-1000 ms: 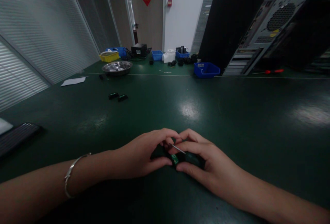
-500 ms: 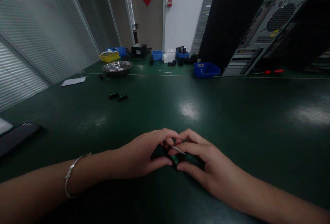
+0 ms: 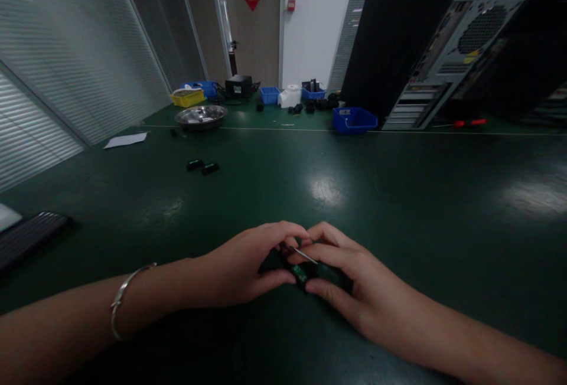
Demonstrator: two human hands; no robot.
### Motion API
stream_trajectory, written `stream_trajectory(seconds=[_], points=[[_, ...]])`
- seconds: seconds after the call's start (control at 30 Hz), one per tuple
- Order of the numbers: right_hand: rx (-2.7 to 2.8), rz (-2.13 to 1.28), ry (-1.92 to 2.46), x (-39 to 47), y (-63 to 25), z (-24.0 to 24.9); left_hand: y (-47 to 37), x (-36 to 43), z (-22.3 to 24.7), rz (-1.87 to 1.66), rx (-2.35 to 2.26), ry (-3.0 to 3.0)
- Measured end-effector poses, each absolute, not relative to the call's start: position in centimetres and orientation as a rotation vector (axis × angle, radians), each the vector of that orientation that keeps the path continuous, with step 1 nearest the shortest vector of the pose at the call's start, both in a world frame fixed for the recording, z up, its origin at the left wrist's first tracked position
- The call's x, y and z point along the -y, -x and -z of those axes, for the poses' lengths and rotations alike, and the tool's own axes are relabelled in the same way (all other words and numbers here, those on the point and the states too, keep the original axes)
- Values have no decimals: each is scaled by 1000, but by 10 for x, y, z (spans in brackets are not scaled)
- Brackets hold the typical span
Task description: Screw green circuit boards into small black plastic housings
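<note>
My left hand (image 3: pixel 261 261) is curled in from the left, thumb and fingers closing at a small black piece with green markings (image 3: pixel 299 273). Opposite it, my right hand (image 3: pixel 341 270) grips the same piece, its thumb at the near end. A thin, shiny metal strip or pin (image 3: pixel 305 255) slants across the right index finger; its far end disappears among the fingertips. The fingers cover much of the black piece. Farther away on the left, two similar dark pieces, one here (image 3: pixel 211 168) and another (image 3: pixel 195 165), lie side by side on the green table (image 3: pixel 266 190).
A steel bowl (image 3: pixel 201 117), white paper (image 3: pixel 125 140) and keyboard (image 3: pixel 38 234) are on the left. A blue bin (image 3: pixel 354 120) stands by a computer case (image 3: pixel 443 48) at back right, with a red-handled tool (image 3: pixel 470 122) beside it. Trays line the back.
The black piece has turned slightly between my fingers, so more of its green-marked face shows. Both hands stay in almost the same place.
</note>
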State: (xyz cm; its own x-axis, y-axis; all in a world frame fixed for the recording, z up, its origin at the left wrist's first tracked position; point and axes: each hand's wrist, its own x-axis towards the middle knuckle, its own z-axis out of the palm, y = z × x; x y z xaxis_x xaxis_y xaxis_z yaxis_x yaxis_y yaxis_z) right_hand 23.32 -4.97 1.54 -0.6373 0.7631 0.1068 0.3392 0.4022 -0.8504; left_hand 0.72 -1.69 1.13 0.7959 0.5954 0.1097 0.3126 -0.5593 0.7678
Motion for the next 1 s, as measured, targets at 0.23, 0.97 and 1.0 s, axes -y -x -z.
stream_trajectory(seconds=[0.23,0.97,1.0], points=[[2099,-1159,881,50,-233,-16,-7,16,-10,-466,-679,-2206],[2066,-1060,998,50,-239,-12,79,-73,-1,-755,-1394,-2575],[2063,-1062,993,51,-240,-11,80,-74,-1,-736,-1414,-2585]])
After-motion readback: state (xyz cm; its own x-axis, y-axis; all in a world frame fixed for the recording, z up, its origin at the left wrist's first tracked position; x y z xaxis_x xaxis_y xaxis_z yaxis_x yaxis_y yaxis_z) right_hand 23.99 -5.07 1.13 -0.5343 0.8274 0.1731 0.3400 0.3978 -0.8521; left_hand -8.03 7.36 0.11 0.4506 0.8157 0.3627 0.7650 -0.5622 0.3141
